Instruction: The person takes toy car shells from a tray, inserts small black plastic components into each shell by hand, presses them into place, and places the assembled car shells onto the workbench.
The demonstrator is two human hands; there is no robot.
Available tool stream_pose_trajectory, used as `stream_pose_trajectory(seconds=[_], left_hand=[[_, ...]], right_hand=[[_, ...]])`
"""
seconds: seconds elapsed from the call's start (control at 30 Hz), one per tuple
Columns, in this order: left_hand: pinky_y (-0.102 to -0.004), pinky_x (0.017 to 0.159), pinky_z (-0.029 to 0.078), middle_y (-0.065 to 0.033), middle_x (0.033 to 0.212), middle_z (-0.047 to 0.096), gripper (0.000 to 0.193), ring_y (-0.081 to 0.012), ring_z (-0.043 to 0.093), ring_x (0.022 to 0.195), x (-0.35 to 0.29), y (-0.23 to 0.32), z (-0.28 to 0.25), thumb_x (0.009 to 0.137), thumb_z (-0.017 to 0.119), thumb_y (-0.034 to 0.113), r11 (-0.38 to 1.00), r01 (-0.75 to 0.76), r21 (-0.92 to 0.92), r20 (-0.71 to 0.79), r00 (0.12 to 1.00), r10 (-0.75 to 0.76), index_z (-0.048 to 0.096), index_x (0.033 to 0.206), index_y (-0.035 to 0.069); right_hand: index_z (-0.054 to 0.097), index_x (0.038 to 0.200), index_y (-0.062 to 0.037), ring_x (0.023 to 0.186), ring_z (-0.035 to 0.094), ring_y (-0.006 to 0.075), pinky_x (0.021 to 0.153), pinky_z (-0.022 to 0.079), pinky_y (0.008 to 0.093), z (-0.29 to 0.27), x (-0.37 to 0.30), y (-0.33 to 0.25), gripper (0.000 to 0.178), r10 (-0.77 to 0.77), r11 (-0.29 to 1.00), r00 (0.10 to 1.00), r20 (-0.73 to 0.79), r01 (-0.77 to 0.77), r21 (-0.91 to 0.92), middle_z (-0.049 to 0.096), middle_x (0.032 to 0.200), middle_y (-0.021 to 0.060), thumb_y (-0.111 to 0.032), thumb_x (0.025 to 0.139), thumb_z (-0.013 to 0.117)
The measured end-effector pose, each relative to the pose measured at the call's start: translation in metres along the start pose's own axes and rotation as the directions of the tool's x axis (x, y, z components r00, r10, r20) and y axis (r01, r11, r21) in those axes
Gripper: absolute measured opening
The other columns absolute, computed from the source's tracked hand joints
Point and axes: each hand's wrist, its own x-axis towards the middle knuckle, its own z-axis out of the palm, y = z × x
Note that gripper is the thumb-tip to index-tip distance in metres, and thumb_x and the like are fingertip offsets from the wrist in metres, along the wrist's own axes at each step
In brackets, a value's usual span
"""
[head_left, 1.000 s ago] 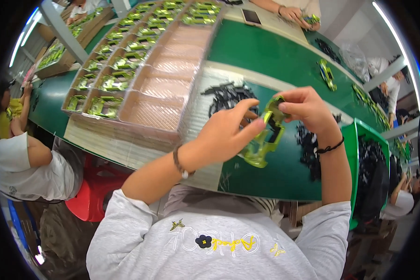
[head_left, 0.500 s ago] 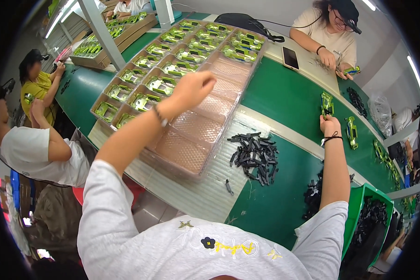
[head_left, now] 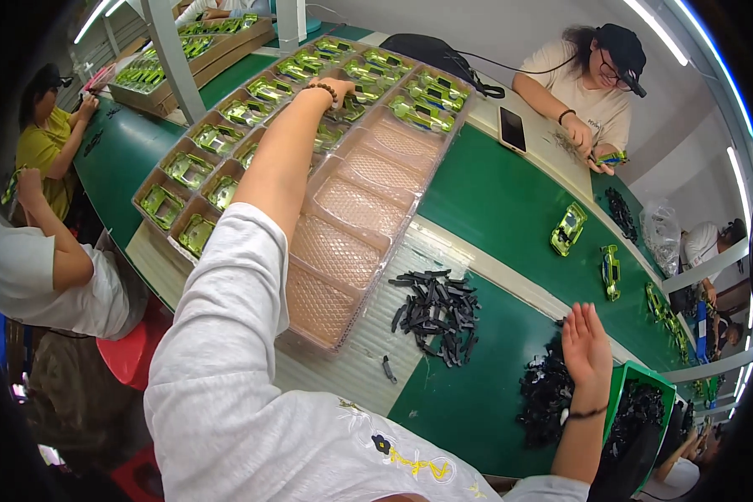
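Observation:
My left hand (head_left: 338, 90) reaches far into a clear plastic tray (head_left: 343, 330), over green toy car bodies in the middle row. Its fingers bend down at a green car body (head_left: 353, 110), and their tips are hidden, so whether they grip it cannot be told. My right hand (head_left: 587, 347) is raised with palm showing and fingers stretched out, holding nothing. Beneath it lies a heap of glossy black parts (head_left: 546, 393). Beyond its fingertips, a green car body (head_left: 568, 229) rests on the green table, with another car body (head_left: 611, 273) to its right.
Small black strips (head_left: 439, 314) are piled right of the tray, with one loose strip (head_left: 389, 369) nearer me. A green bin (head_left: 668, 386) of black parts stands at right. A phone (head_left: 512, 130) lies across the table by a co-worker (head_left: 590, 92). Another co-worker (head_left: 54, 259) sits at left.
My left hand has moved away from me, deeper over the filled compartments. My right hand has let go of a green car body, which lies on the table, and has drawn back toward me.

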Motion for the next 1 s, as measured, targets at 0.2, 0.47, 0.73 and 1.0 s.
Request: stream_pose_trajectory(seconds=[0.2,0.47,0.73,1.0], left_hand=[[-0.0446,0.08,0.045,-0.0167,0.1,0.057,0.036,-0.0356,0.055,0.096,-0.006,-0.015,-0.016,0.072,0.063,0.008,0.99,-0.139,0.036,-0.564,0.815,0.135,0.045,0.103,0.006],[-0.055,0.103,0.02,-0.0122,0.096,0.049,0.036,-0.0322,0.048,0.097,-0.228,0.14,-0.043,0.071,0.067,0.017,0.556,-0.791,0.255,-0.693,0.251,0.676,0.044,0.097,0.007],[-0.0587,0.105,0.004,-0.0195,0.115,0.04,0.083,-0.0371,0.036,0.118,-0.35,0.214,0.013,0.067,0.057,0.071,0.118,-0.957,-0.267,-0.665,0.271,0.696,0.041,0.112,0.003],[-0.0368,0.091,0.047,-0.0104,0.11,0.057,0.054,-0.0208,0.057,0.102,-0.387,0.261,0.02,0.09,0.047,0.052,-0.597,0.564,-0.57,0.017,0.734,0.678,0.047,0.12,0.006]], right_hand=[[0.061,0.099,-0.0101,0.078,0.063,0.0114,0.066,0.054,0.0265,-0.033,-0.071,0.011,0.013,-0.12,0.992,0.991,-0.057,0.117,-0.049,0.066,0.093,0.0015,-0.02,0.092,0.056],[0.028,0.138,-0.0029,0.102,0.058,0.0267,0.078,0.052,0.0321,0.022,-0.108,0.082,0.054,0.003,0.991,0.896,0.445,0.058,-0.123,0.045,0.131,0.0196,-0.035,0.097,0.043],[0.039,0.132,0.0009,0.089,0.057,0.0127,0.076,0.048,0.0244,0.052,-0.139,0.14,0.042,0.001,1.0,0.88,0.475,0.007,-0.014,0.046,0.122,0.0091,-0.01,0.093,0.048],[0.048,0.129,-0.005,0.083,0.06,0.0234,0.076,0.047,0.0329,0.044,-0.137,0.126,0.042,-0.475,0.211,0.492,0.729,0.869,-0.448,0.054,0.105,0.0137,-0.011,0.088,0.056]])
